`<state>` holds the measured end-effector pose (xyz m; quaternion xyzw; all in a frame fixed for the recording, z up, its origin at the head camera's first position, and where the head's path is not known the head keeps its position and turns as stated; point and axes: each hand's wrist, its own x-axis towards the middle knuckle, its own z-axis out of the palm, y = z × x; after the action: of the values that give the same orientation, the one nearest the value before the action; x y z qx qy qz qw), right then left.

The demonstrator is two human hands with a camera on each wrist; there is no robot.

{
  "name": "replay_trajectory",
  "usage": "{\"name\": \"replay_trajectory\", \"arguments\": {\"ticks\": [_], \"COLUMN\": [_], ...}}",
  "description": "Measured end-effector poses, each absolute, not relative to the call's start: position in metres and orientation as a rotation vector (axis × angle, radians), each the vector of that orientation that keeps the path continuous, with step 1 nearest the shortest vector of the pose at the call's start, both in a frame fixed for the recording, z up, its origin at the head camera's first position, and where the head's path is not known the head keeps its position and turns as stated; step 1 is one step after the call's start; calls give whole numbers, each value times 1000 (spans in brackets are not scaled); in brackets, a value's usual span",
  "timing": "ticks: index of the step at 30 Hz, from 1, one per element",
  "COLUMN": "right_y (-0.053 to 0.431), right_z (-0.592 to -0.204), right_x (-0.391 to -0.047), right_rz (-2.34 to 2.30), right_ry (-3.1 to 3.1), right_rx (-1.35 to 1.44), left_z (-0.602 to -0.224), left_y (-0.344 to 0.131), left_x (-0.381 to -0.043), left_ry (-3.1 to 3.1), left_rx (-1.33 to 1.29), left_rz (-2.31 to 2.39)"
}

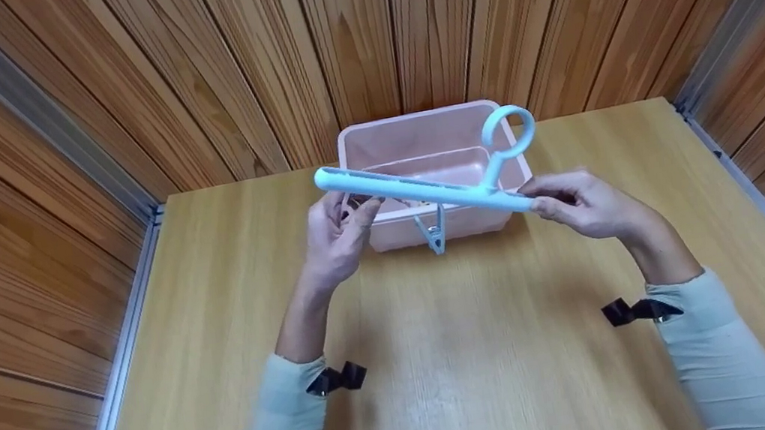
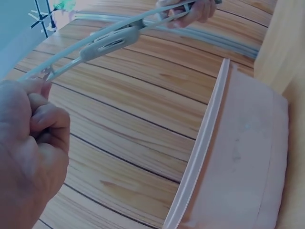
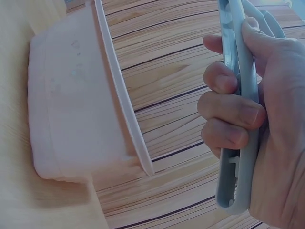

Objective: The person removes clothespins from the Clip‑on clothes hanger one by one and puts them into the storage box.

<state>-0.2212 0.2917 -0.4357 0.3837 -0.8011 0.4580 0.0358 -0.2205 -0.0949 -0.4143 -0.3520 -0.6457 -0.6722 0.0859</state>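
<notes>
A light blue plastic clothes hanger (image 1: 416, 188) with a ring-shaped hook (image 1: 529, 128) is held up in both hands, tilted down to the right. My right hand (image 1: 582, 206) grips its lower right end; in the right wrist view several fingers curl round the hanger's bar (image 3: 248, 81). Under the raised left part is my left hand (image 1: 341, 240), its thumb and fingertips pinching at a small part beneath the hanger, partly hidden. Between the hands a light blue clip (image 1: 435, 230) hangs from the bar. The left wrist view shows this clip (image 2: 110, 44) from the side.
Behind the hanger stands a pink plastic bin (image 1: 445, 224) on the wooden table (image 1: 449, 357), close to the back wall of wood panels (image 1: 363, 36). Small things show inside the bin, mostly covered by the hanger. Metal rails (image 1: 123, 360) border the table's sides.
</notes>
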Motion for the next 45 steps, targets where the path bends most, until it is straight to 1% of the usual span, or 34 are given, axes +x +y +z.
{"name": "replay_trajectory", "arguments": {"ticks": [4,8,13,18,23,28,37,45], "right_y": [288,287,290,292,293,292,285,288], "right_z": [-436,-435,-433,-429,-421,-421,-426,-420], "right_x": [-221,-223,-223,-220,-220,-222,-224,-227], "right_rz": [1454,1474,1421,1220,1154,1153,1112,1036], "right_ry": [-2499,-2520,-2498,-2336,-2247,-2229,-2249,-2240], "right_rx": [1124,1132,1110,1098,1123,1136,1161,1201], "left_z": [-417,-420,-423,-422,-418,-420,-425,-425], "left_y": [-88,-82,-79,-80,-83,-82,-74,-86], "left_x": [-220,-222,-222,-221,-221,-222,-221,-226], "left_ry": [-1841,-1786,-1878,-2027,-2007,-1982,-1860,-1888], "left_rx": [-967,-904,-832,-875,-957,-984,-901,-980], "left_rz": [-2007,-2039,-1982,-1658,-1434,-1377,-1329,-1267]}}
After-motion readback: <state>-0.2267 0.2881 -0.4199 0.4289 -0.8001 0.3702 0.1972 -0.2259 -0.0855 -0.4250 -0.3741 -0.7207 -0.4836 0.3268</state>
